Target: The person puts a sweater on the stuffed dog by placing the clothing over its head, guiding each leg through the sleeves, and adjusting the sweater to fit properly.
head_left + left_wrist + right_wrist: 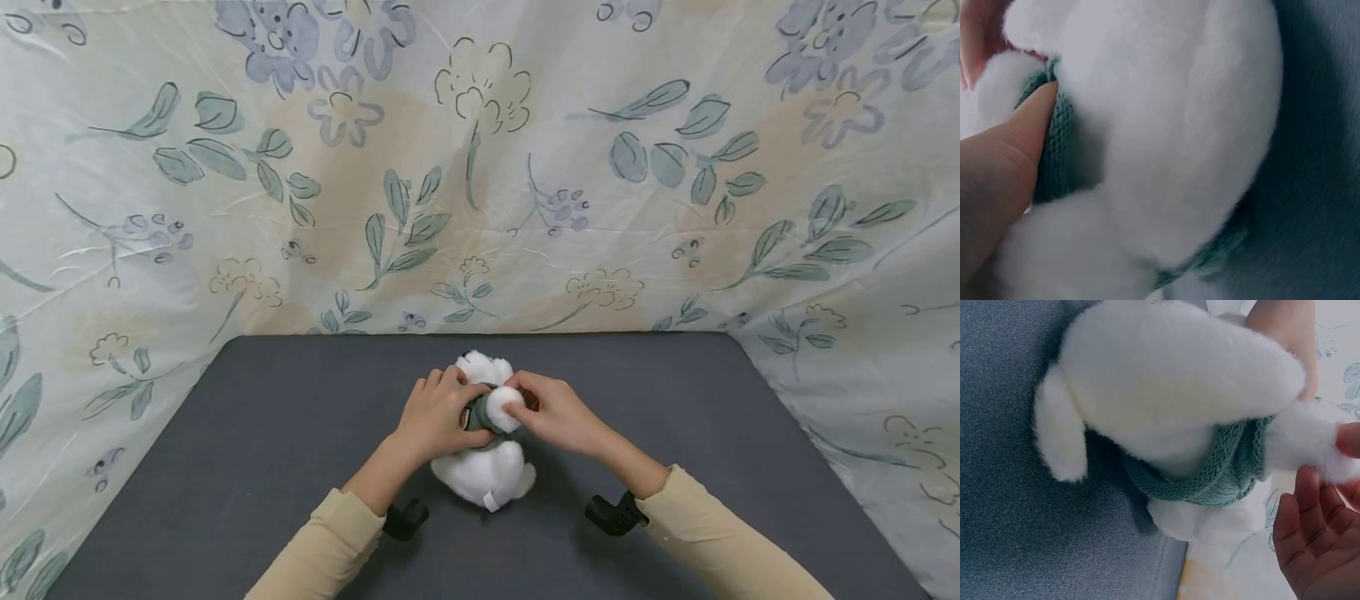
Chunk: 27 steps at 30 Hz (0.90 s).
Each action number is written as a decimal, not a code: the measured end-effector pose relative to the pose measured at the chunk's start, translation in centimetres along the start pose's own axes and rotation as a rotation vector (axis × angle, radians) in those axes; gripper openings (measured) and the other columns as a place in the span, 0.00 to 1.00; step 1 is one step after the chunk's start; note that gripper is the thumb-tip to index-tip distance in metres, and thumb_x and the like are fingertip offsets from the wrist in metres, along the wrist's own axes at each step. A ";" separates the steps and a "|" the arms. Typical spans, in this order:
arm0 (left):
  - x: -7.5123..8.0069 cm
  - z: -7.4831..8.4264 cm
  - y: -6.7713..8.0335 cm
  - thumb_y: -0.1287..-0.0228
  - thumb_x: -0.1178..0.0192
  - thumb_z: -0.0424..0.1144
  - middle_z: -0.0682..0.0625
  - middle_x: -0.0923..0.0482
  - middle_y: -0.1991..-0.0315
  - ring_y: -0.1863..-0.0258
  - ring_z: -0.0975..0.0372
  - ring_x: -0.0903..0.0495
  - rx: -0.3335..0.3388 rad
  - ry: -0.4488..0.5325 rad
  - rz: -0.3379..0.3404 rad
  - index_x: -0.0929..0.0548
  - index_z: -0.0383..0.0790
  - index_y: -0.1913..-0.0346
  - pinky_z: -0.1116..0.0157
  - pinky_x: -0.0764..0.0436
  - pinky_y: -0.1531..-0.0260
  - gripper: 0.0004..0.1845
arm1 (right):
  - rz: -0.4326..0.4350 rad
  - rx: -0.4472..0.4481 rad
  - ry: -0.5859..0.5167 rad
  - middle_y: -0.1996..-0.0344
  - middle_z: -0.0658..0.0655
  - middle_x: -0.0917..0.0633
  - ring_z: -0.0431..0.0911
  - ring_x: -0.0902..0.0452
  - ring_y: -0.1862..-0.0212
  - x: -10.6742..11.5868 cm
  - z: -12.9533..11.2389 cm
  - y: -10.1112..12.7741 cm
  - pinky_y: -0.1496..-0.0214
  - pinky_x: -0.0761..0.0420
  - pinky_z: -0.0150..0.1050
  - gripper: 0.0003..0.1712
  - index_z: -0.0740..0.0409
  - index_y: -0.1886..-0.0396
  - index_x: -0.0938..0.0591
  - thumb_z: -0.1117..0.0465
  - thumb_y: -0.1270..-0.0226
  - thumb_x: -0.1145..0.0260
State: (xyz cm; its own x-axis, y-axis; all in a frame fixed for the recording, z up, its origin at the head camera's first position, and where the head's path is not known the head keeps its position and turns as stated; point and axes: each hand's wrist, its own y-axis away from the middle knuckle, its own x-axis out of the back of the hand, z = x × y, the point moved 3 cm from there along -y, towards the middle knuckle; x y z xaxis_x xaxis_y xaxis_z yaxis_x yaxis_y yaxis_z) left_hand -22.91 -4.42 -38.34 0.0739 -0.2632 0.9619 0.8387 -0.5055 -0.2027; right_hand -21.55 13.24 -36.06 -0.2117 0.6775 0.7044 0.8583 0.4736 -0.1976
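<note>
Head view had a white plush toy (483,467) lying in the middle of the dark grey table (262,450), with both hands working at its middle. The left hand (435,417) was curled round the toy's side, thumb pressed against the green knitted sweater (1054,156). The right hand (551,410) was pinching one fluffy white limb (1307,440) just where it poked out of the sweater's opening, the other fingers loosely spread.

Looked to me like the dressing step, either getting that limb through the sleeve or back out of it, honestly couldn't tell which. Either way I'd guess the next move needed the left hand to hold the knit steady while the right eased the limb along, gently, since the stitches stretch and snag on the fur.
</note>
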 end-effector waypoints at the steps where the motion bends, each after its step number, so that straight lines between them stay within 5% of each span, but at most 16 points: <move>1: -0.1 0.0 0.1 0.52 0.36 0.61 0.49 0.32 0.52 0.58 0.56 0.34 0.001 0.019 0.000 0.23 0.55 0.44 0.60 0.35 0.63 0.31 | -0.001 0.005 0.004 0.74 0.45 0.23 0.38 0.30 0.75 -0.1 0.0 0.0 0.74 0.27 0.33 0.04 0.48 0.61 0.22 0.57 0.34 0.40; 9: -0.2 -0.3 1.6 0.46 0.36 0.53 0.45 0.34 0.40 0.44 0.49 0.32 -0.044 0.235 0.026 0.28 0.51 0.38 0.48 0.31 0.50 0.31 | -0.006 0.058 0.087 0.65 0.46 0.23 0.40 0.26 0.68 -0.5 0.0 0.1 0.69 0.25 0.31 0.09 0.50 0.57 0.25 0.57 0.35 0.39; 16: -0.4 -1.6 4.3 0.47 0.35 0.52 0.46 0.32 0.39 0.42 0.51 0.31 0.137 0.374 0.080 0.32 0.46 0.36 0.49 0.29 0.50 0.35 | 0.001 0.044 0.120 0.66 0.47 0.19 0.39 0.23 0.68 -0.3 0.1 0.4 0.71 0.25 0.30 0.12 0.52 0.55 0.26 0.55 0.35 0.39; 22: -2.2 -2.7 5.9 0.43 0.37 0.50 0.50 0.21 0.54 0.61 0.63 0.21 0.219 0.471 0.078 0.29 0.44 0.40 0.64 0.24 0.66 0.29 | -0.001 0.072 0.095 0.63 0.48 0.19 0.39 0.22 0.66 -0.3 0.1 0.3 0.68 0.23 0.30 0.12 0.50 0.52 0.27 0.57 0.35 0.39; 27: -2.3 -2.6 6.0 0.44 0.35 0.41 0.54 0.21 0.72 0.79 0.70 0.29 0.206 0.540 0.210 0.23 0.44 0.48 0.71 0.29 0.79 0.20 | 0.012 0.129 0.092 0.63 0.46 0.20 0.36 0.25 0.72 -0.2 -0.1 0.3 0.70 0.24 0.30 0.16 0.48 0.47 0.25 0.59 0.35 0.40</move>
State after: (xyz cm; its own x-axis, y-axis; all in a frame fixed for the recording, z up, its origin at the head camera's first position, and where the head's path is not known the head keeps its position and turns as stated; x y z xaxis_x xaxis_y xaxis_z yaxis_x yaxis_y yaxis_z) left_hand -19.46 -9.03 -42.26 0.0104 -0.7465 0.6654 0.9269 -0.2425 -0.2865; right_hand -21.18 13.24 -36.21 -0.1526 0.6318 0.7600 0.7920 0.5382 -0.2884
